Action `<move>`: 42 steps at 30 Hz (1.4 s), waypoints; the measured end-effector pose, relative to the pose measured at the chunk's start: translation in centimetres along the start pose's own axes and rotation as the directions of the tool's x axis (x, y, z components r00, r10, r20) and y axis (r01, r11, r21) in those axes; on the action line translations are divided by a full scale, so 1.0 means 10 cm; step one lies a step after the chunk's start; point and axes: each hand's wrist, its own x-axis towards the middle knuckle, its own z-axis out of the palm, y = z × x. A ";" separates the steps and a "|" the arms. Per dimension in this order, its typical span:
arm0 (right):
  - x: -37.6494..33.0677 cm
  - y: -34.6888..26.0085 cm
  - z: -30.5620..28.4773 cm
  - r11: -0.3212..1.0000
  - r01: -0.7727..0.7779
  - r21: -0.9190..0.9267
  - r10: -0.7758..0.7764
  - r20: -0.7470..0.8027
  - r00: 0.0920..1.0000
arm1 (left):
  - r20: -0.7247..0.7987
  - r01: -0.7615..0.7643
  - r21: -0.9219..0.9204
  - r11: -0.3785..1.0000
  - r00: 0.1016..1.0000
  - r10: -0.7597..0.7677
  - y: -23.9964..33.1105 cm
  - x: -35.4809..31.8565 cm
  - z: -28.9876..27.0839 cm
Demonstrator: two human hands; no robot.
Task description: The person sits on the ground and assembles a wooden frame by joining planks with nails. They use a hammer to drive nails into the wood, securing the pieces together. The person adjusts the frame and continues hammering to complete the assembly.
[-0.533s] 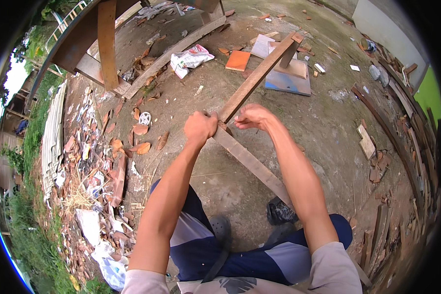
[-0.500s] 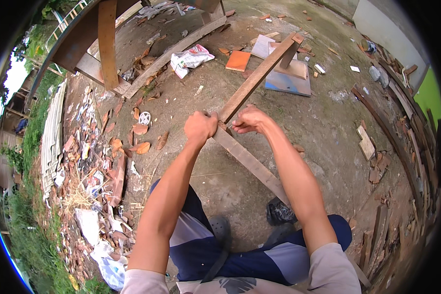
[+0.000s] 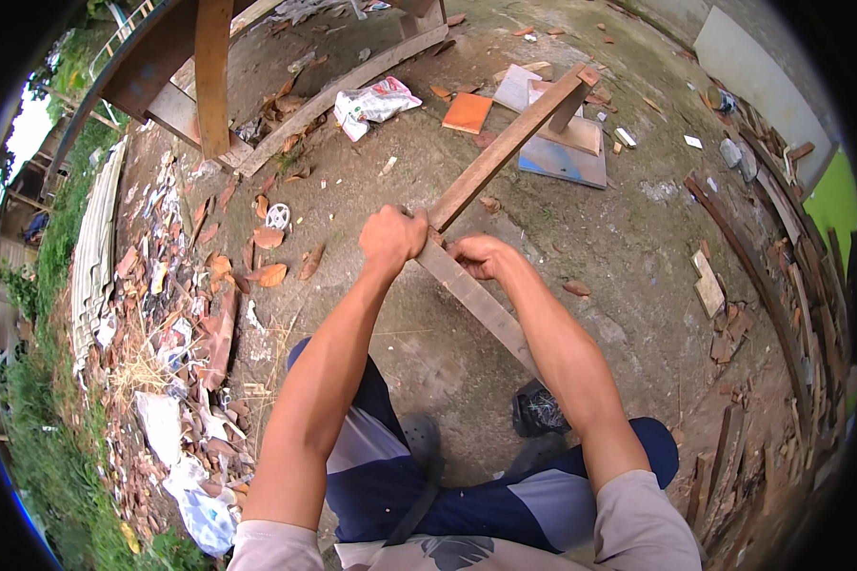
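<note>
Head view: the wooden frame has its corner near the view's centre, one bar running toward half past one, another toward five o'clock. The left hand is clamped on that corner from nine o'clock; the right hand curls beside it at four, its grip unclear. A white bag lies at eleven.

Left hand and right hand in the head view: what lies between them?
The wooden frame's corner lies between the left hand and the right hand, as the head view shows.
</note>
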 end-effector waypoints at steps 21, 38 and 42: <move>-0.83 -0.76 -0.31 0.917 0.398 -0.034 -0.399 -0.107 0.911 | 0.045 0.040 -0.041 0.998 0.998 -0.038 0.02 0.01 -0.06; -0.04 0.03 -0.09 0.991 0.111 -0.079 -0.115 -0.048 0.992 | 0.062 0.048 -0.049 0.998 0.997 -0.044 0.03 0.00 -0.03; -0.15 -0.01 -0.03 0.987 0.160 -0.006 -0.160 -0.072 0.984 | 0.056 0.025 -0.086 0.996 0.998 -0.020 0.03 -0.03 -0.05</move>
